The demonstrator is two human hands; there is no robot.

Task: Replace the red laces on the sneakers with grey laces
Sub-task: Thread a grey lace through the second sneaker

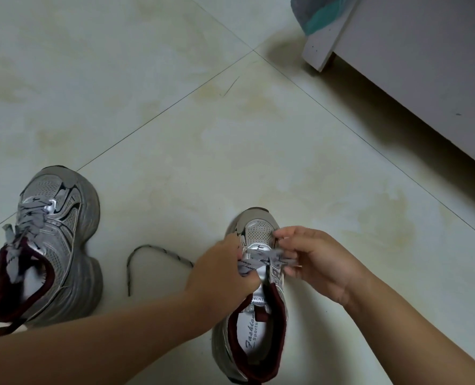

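Observation:
A silver-grey sneaker [258, 323] with a dark red lining stands on the floor in front of me, toe pointing away. A grey lace [261, 259] crosses its lowest eyelets. My left hand [225, 276] pinches the lace's left part beside the tongue. My right hand [317, 262] pinches the lace's right part over the toe side. One loose end of the grey lace [147, 255] curves across the floor to the left. A second sneaker [55, 245] stands at the left, laced in grey, with lace ends tucked at its opening.
Pale floor tiles [203, 134] with dark grout lines spread all around. A white furniture base [411, 73] stands at the top right, with grey and teal cloth [314, 15] on it. A dark red strip [5, 327] lies by the left sneaker's heel.

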